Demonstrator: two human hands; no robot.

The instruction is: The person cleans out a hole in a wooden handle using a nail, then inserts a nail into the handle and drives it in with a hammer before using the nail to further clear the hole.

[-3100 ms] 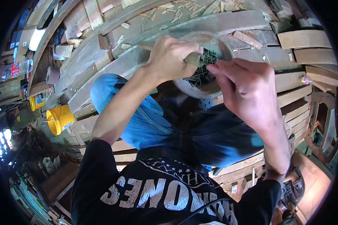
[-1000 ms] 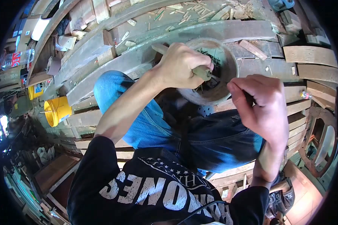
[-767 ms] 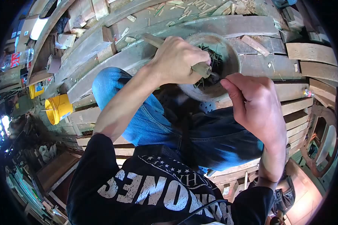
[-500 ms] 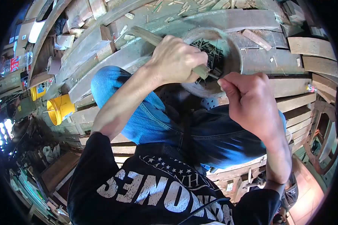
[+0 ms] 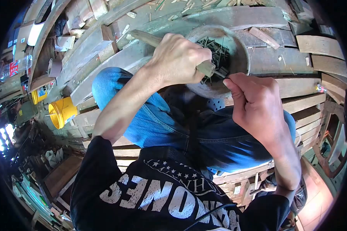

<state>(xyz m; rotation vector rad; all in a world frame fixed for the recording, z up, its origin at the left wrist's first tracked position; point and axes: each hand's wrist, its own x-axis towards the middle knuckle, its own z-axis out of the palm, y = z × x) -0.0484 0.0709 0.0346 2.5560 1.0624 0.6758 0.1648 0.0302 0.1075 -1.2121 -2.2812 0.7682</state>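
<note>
My left hand is wrapped around a long wooden stick, whose narrower end shows past the fist toward the right. Facing it, my right hand is closed with thumb and forefinger pinched together. Between the two hands runs a thin nail-like rod, from the stick's end to the right fingertips. Just beyond and below them stands a round, worn bowl holding many dark, thin, nail-like pieces.
Wooden planks and beams lie around the bowl, with a loose wood block on them. Yellow buckets stand at the left, near a plastic bottle. Another person's hand shows at the lower right.
Both hands keep their grips and have shifted only slightly. The view has moved a little, so the bowl sits marginally higher.
</note>
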